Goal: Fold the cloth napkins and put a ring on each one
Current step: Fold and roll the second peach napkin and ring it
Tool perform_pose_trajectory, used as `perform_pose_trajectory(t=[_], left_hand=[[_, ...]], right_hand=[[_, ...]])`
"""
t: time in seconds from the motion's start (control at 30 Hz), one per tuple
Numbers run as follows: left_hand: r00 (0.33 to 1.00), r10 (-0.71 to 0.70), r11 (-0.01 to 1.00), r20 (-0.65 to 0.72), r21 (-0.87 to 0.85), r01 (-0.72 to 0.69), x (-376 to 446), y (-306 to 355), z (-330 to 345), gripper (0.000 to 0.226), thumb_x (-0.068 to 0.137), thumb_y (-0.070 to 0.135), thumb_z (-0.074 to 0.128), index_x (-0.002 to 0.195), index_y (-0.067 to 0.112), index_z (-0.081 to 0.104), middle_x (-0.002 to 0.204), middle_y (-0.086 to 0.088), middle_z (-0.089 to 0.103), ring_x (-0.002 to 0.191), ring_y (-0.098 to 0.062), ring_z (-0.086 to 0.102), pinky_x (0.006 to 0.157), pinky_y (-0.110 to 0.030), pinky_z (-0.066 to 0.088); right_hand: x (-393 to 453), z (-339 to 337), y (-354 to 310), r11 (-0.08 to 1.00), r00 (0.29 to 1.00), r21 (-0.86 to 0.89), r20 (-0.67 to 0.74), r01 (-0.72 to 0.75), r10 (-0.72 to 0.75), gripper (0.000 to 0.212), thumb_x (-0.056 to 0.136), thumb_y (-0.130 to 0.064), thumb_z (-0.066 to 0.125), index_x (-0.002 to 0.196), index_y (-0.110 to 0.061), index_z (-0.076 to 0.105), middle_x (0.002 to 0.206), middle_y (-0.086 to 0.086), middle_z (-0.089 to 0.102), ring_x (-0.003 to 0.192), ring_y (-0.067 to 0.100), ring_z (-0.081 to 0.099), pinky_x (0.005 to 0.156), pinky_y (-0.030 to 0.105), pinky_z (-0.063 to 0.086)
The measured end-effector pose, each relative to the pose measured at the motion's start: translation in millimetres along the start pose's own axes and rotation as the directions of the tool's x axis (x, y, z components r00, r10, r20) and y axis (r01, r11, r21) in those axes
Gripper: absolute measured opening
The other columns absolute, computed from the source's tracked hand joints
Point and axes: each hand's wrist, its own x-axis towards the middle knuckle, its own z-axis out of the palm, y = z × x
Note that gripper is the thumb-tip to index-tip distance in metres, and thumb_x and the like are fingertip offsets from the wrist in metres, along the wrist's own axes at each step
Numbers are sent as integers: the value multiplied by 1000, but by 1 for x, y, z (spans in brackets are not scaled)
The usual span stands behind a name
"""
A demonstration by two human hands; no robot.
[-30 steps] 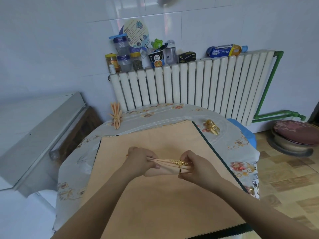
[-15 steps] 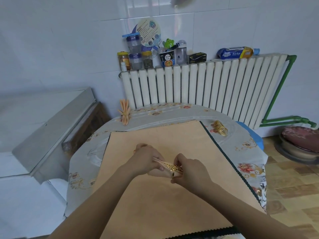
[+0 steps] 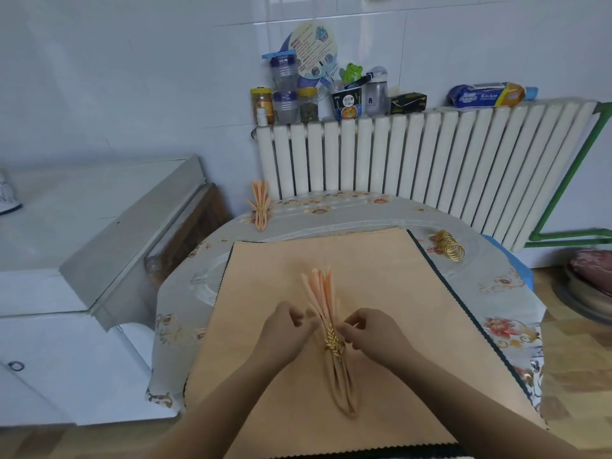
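The pleated napkin (image 3: 326, 329), horizontal between the hands a second ago, now lies lengthwise on the peach cloth stack (image 3: 381, 266), gold ring (image 3: 333, 343) around its middle. Left hand (image 3: 285, 329) and right hand (image 3: 371, 329) pinch its pleats. A radiator-top packet (image 3: 486, 95) reads "Kitchen"; other labels blur.

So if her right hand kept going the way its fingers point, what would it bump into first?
The right hand points leftward, so it would probably meet the pleated napkin just above its gold ring at once. Its fingertips look almost on the folds already, though depth is hard to judge.
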Motion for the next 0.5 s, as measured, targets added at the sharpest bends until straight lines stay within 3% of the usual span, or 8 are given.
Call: perform_pose_trajectory(t=[0.1,0.2,0.37,0.5], left_hand=[[973,-191,950,131,-224,217,-9,0,15,28,87,36,64,83,9,58,83,-10,69,74,-21,69,64,-34,59],[979,-181,934,98,-295,202,-7,-2,22,28,86,32,67,79,5,63,81,-16,70,76,-26,70,70,-42,59],[969,-221,882,111,-401,247,0,-3,27,16,90,18,62,81,5,60,80,-12,68,73,-21,68,61,-31,56],[971,-230,835,59,-500,228,20,3,19,14,93,16,58,84,6,62,83,-11,69,78,-22,68,63,-31,56]], right_hand=[[3,1,-4,997,998,58,35,-53,51,16,84,-35,65,74,-22,66,74,-1,71,70,11,66,65,26,54],[3,0,-6,986,993,129,58,-107,100,17,83,-27,67,68,-19,67,73,2,72,65,11,67,51,19,48],[10,5,-7,946,984,271,50,-179,172,13,84,-17,65,72,-12,67,75,9,71,72,19,68,58,25,54],[27,7,-19,865,974,454,33,-214,223,12,88,-17,62,80,-9,66,79,8,69,73,18,66,58,25,53]])
